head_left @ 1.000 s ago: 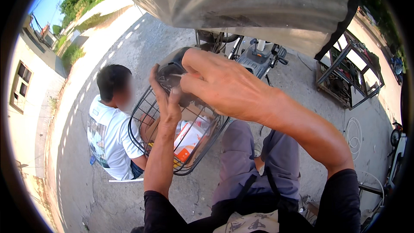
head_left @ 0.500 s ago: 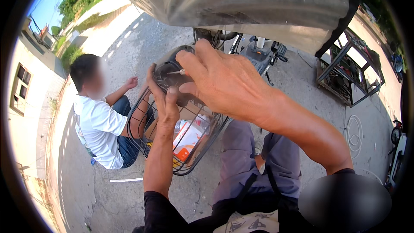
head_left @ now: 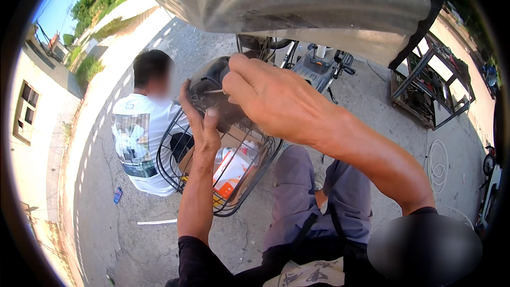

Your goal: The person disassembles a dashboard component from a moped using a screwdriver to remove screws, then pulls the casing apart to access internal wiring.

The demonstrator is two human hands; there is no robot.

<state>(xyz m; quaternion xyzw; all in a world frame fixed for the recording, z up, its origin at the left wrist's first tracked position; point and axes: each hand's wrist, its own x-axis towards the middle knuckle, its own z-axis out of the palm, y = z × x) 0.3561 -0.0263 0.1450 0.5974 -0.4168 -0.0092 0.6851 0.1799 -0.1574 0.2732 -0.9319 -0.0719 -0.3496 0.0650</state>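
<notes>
A dark, rounded plastic housing (head_left: 210,76) is held above the wire basket, its hollow side toward me. My left hand (head_left: 204,130) is closed around its near left edge, thumb at the front. My right hand (head_left: 271,95) comes across from the right, fingers curled in a pinch around a screwdriver whose handle they hide. The thin shaft of the screwdriver (head_left: 215,91) points left into the hollow of the housing; its tip cannot be made out clearly. Under my hands, the black wire basket (head_left: 241,207) holds a cardboard box and a white-and-orange package (head_left: 232,172).
A person in a white shirt (head_left: 143,127) crouches left of the basket. A grey translucent cover (head_left: 297,5) hangs overhead. Beyond my right hand are vehicle parts with a pedal (head_left: 348,69). A metal rack (head_left: 430,85) and coiled white hose (head_left: 437,167) are at the right.
My right fingers have curled tighter and rolled around the screwdriver. The crouching person has shifted right and turned their back more toward me, uncovering a small blue object on the ground.
</notes>
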